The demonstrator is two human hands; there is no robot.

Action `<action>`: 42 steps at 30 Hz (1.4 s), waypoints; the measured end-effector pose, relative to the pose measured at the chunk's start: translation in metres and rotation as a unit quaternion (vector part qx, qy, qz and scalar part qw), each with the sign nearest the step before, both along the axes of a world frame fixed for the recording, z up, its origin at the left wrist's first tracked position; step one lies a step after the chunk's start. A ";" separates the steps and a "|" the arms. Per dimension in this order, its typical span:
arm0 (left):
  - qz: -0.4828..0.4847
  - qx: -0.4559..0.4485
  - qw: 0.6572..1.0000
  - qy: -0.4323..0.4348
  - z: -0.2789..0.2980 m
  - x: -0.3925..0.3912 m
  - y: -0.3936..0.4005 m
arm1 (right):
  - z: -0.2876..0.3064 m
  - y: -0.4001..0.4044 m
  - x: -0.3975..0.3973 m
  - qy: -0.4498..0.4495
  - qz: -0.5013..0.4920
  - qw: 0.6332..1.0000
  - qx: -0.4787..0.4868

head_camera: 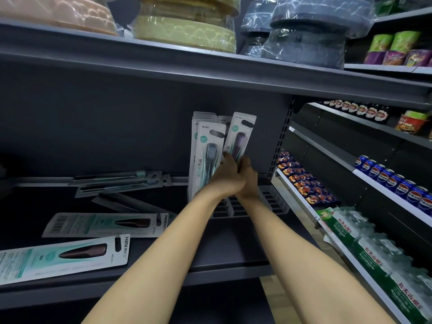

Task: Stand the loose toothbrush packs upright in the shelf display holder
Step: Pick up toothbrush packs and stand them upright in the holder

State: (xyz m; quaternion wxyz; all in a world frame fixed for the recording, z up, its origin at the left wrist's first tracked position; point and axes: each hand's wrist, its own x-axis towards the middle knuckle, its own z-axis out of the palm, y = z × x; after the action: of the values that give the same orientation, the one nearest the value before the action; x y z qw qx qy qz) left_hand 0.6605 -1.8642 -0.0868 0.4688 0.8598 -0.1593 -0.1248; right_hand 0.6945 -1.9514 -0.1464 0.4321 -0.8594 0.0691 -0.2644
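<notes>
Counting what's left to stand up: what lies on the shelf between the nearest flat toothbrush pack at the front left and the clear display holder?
In the head view, another flat pack lies between the nearest flat pack and the display holder, with a darker one behind it.

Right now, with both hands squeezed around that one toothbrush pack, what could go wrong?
1. The purple toothbrush pack leans to the right while both the left hand and right hand hold it, so it may miss a slot of the clear holder and tip over.
2. It is close beside the standing packs, so a nudge might knock them askew.
3. The nearest loose pack lies near the shelf edge, where a forearm could perhaps brush it off.
</notes>
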 end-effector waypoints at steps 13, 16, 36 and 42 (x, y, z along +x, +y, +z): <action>0.006 0.004 1.000 -0.011 -0.001 0.000 -0.004 | 0.000 0.002 -0.002 0.001 0.005 1.000 0.008; 0.006 0.002 1.000 -0.009 -0.001 0.001 -0.004 | -0.001 0.002 -0.003 0.001 0.001 1.000 -0.007; -0.008 0.010 1.000 -0.003 -0.004 0.007 -0.001 | 0.001 -0.002 0.013 0.034 -0.006 0.998 -0.045; -0.008 0.019 1.000 0.000 -0.002 0.008 -0.002 | 0.002 0.000 0.013 0.038 -0.005 0.997 -0.062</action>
State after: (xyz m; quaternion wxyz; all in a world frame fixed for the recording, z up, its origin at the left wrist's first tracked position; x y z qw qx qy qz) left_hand 0.6683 -1.8659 -0.0888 0.4516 0.8671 -0.1642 -0.1314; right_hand 0.7071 -1.9517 -0.1441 0.3736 -0.8938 0.0732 -0.2371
